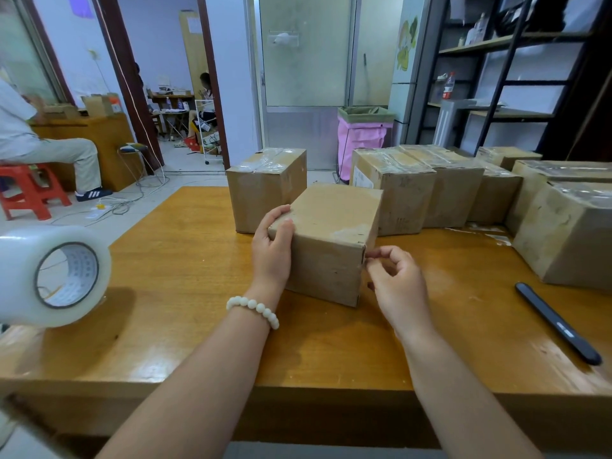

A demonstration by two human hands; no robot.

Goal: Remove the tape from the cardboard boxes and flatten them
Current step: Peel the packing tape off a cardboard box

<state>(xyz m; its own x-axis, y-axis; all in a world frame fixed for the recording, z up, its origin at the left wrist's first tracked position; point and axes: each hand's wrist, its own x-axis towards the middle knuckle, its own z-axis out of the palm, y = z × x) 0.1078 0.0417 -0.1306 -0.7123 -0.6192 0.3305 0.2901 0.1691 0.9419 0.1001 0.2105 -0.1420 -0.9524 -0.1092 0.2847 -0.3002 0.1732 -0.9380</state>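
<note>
A small closed cardboard box (pixel 334 233) stands in the middle of the wooden table (pixel 185 260). My left hand (pixel 273 246) grips its near left top corner, thumb on the top face. My right hand (pixel 394 276) is at the box's near right vertical edge, thumb and forefinger pinched together against that edge; whether they hold tape is too small to tell. Behind it stands a taller taped box (pixel 265 190). A row of several taped boxes (pixel 414 190) runs to the right, ending in a large one (pixel 569 236).
A big roll of clear tape (pixel 53 276) sits at the table's left edge. A black pen-like tool (pixel 558 323) lies at the right. Beyond the table are a pink-lined bin (pixel 364 137), dark shelves (pixel 496 77), a red stool (pixel 29 190) and a seated person (pixel 43 147).
</note>
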